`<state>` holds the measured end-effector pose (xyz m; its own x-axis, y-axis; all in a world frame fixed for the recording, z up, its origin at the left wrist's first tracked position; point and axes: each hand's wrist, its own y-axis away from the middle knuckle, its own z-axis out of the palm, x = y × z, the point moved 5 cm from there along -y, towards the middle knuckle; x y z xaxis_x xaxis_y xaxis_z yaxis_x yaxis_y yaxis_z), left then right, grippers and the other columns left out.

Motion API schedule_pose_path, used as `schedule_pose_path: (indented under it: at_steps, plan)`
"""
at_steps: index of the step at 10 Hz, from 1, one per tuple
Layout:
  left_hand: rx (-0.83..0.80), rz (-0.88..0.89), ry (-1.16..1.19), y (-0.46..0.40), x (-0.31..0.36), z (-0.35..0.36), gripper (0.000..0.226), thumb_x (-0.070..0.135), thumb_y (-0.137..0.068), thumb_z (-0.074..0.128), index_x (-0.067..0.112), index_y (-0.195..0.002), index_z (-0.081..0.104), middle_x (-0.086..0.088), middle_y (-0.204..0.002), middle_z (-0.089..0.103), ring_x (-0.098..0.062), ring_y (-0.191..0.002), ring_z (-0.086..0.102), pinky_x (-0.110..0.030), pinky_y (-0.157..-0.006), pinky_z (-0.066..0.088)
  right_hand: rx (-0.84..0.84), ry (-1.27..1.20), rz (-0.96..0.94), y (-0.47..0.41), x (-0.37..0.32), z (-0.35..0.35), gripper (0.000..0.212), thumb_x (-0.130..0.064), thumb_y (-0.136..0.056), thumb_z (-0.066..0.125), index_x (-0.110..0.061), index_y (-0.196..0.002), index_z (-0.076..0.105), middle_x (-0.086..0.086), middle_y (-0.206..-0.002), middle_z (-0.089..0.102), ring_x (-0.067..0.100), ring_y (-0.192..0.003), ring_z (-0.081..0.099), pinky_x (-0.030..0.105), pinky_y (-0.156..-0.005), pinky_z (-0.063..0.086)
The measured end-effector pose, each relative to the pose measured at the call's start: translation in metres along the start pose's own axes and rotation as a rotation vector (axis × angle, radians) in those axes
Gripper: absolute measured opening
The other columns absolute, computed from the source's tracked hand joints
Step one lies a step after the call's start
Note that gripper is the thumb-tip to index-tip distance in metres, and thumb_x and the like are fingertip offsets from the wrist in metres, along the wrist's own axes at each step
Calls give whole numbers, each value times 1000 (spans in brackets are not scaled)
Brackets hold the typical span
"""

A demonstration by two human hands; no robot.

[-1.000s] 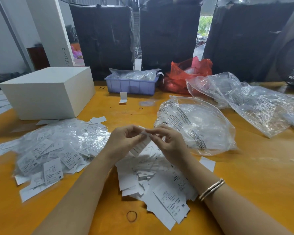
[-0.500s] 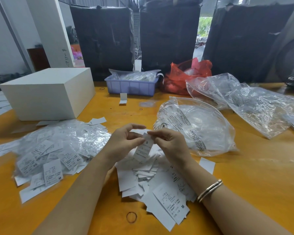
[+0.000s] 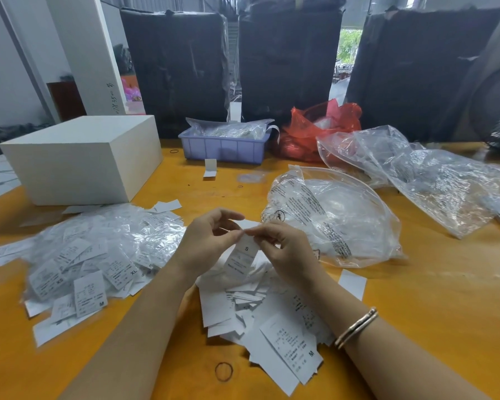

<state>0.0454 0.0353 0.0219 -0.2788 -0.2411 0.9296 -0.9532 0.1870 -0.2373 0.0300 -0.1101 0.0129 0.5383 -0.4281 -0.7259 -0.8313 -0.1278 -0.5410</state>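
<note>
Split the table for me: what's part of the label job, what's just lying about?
In the job: left hand and right hand, both pinching the S label; loose label pile under them; bagged labels at left.
Lying about: white box; purple tray; red bag; clear bags at right; rubber band near the front edge.

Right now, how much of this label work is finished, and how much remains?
Seemingly done: the glossy heap of labels at the left. In hand: the left hand and right hand pinch one label marked S by its top. Left: the sizeable loose white pile under the hands.
</note>
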Motion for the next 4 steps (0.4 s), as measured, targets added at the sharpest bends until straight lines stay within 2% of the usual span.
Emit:
schedule_pose_path:
  at_steps: [1, 2, 3, 4]
  plan:
    - [157, -4, -100, -3, -1, -19, 18, 8, -89, 62, 21, -102, 61, -1, -88, 65, -9, -80, 62, -16, -60, 50, -1, -3, 13, 1, -1, 1, 25, 0, -88, 58, -10, -108, 69, -9, -85, 59, 0, -71, 53, 12, -67, 42]
    - [437, -85, -405, -5, -8, -67, 19, 10, -91, 58, 21, -106, 60, 0, -93, 63, -10, -75, 58, -19, -54, 41, 27, 0, 19, 0, 0, -6, 24, -2, -89, 57, -11, -108, 68, -10, -88, 60, -1, -71, 53, 13, -68, 44]
    - [507, -233, -796, 0, -30, -110, 24, 9, -91, 52, 19, -111, 61, -7, -98, 66, -23, -79, 58, -31, -66, 46, 20, 44, 14, -3, 3, -10, 21, 0, -89, 56, -9, -102, 71, 0, -90, 65, 6, -73, 56, 17, -67, 46]
    - [476, -285, -1132, 7, -41, -120, 25, 15, -91, 53, 20, -114, 62, -10, -115, 62, -32, -103, 51, -42, -84, 42, -23, 110, 24, -4, 5, -10, 20, -1, -88, 57, -9, -100, 71, 2, -91, 67, 5, -73, 55, 15, -68, 46]
